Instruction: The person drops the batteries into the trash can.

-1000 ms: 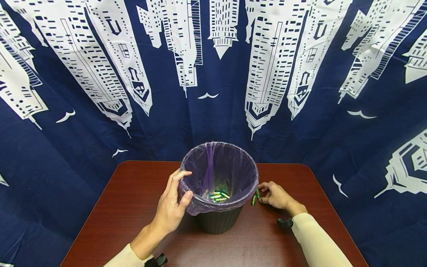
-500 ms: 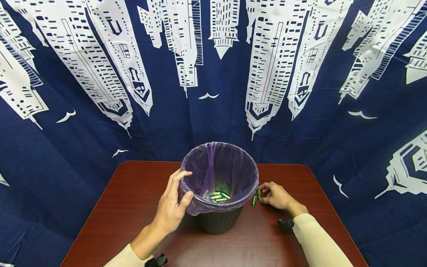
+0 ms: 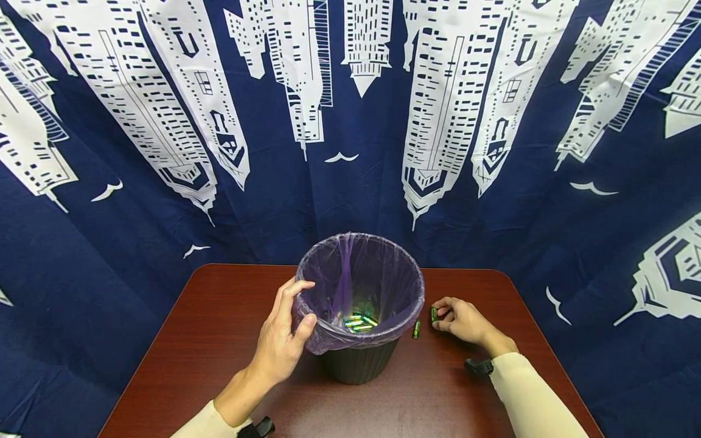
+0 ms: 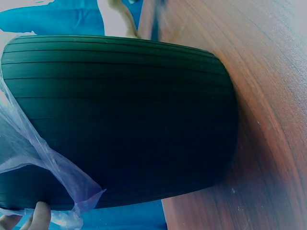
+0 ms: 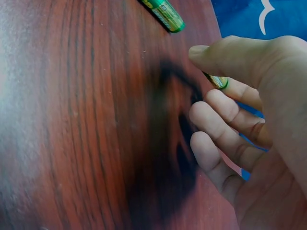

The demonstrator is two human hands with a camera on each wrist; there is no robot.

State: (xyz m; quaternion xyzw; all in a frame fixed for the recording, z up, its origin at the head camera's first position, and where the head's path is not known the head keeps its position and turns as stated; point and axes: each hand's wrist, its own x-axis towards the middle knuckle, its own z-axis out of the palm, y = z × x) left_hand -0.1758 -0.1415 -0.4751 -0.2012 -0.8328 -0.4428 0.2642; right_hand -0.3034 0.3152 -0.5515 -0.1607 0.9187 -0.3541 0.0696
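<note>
A dark ribbed trash can (image 3: pixel 358 363) with a purple liner (image 3: pixel 391 277) stands on the table. My left hand (image 3: pixel 282 334) holds its left side at the rim, with the thumb and index finger over the edge. In the left wrist view, fingertips (image 4: pixel 42 214) show beside the can's wall. To the right of the can, my right hand (image 3: pixel 460 320) pinches a green battery (image 3: pixel 434 314) between thumb and index finger, low over the table. A second green battery (image 3: pixel 417 330) lies between that hand and the can. Inside the liner lie several green batteries (image 3: pixel 361 322).
The reddish-brown wooden table (image 3: pixel 235 316) extends around the can, with its far edge against a navy curtain (image 3: pixel 328 201) printed with white buildings. Dark bands (image 3: pixel 479 367) are worn on both wrists.
My right hand has moved a little to the right, away from the can, carrying the pinched battery. The other table battery and my left hand stay where they were.
</note>
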